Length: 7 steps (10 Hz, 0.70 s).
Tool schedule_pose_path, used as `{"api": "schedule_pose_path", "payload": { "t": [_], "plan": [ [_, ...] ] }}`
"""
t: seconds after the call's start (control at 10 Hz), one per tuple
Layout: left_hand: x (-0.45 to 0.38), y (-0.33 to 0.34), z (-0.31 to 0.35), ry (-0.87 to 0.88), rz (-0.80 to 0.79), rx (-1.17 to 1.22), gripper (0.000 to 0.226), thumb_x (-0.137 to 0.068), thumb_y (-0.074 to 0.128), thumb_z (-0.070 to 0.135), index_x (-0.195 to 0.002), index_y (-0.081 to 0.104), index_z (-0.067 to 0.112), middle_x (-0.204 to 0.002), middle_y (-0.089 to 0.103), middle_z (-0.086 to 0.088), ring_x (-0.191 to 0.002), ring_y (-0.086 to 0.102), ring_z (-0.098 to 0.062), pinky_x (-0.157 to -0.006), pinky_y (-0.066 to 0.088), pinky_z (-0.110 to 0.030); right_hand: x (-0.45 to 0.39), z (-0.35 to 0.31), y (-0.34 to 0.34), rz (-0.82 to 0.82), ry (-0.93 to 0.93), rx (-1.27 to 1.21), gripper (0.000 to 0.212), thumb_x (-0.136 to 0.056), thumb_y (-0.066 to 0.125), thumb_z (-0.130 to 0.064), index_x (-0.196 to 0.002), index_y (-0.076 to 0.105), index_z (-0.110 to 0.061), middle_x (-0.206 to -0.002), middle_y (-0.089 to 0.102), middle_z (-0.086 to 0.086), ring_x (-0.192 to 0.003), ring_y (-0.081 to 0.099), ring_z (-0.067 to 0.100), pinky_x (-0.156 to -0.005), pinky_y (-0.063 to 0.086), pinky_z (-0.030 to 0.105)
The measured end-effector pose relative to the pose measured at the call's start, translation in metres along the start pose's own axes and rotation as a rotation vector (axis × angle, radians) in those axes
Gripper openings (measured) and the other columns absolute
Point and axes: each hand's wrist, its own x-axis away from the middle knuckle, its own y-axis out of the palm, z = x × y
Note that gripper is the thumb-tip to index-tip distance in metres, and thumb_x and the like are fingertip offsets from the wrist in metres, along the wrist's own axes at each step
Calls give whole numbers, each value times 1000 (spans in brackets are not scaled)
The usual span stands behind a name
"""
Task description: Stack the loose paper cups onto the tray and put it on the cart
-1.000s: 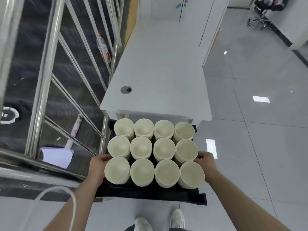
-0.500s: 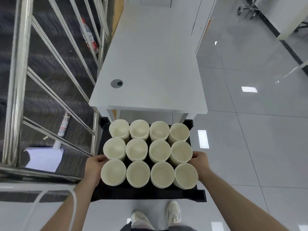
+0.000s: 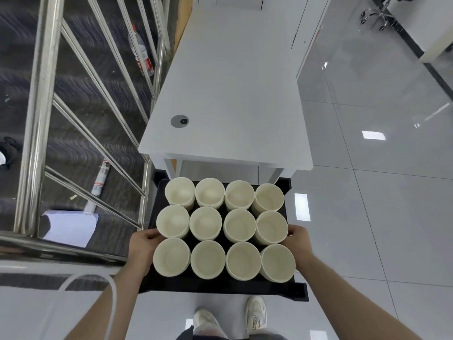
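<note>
Twelve stacks of paper cups [image 3: 224,228] are standing on the tray [image 3: 220,285] in three rows of four. The left hand [image 3: 141,251] is gripping the tray's left edge, the right hand [image 3: 297,244] its right edge. The bench [image 3: 230,94] is lying beyond the tray's far end, the railing [image 3: 73,99] running along the left, the shoes [image 3: 230,317] below the near edge
</note>
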Motion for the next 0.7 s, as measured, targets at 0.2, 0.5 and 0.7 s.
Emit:
{"api": "schedule_pose_path", "payload": {
  "t": [0.2, 0.5, 0.7],
  "plan": [
    [3, -1, -3, 15, -15, 7, 12, -81, 71, 0, -77, 71, 11, -52, 67, 9, -60, 62, -15, -55, 45, -23, -4, 3, -2, -15, -21, 86, 27, -66, 73, -3, -51, 52, -10, -47, 42, -8, -50, 36, 10, -52, 35, 25],
    [4, -5, -4, -8, 3, 51, 8, -83, 69, 5, -84, 72, 13, -80, 72, -7, -78, 67, -26, -64, 49, -30, -5, 6, -4, -63, -5, 89, 21, -71, 74, -8, -58, 58, -3, -51, 51, -4, -53, 45, 13, -53, 39, 26],
    [21, -21, 11, 124, 151, 79, 16, -89, 62, 10, -93, 71, 21, -96, 71, -8, -92, 65, -27, -89, 51, -42, -3, -10, -36, -16, -102, 158, 14, -87, 63, -12, -97, 73, -14, -86, 70, -2, -74, 66, 17, -78, 58, 40]
  ]
}}
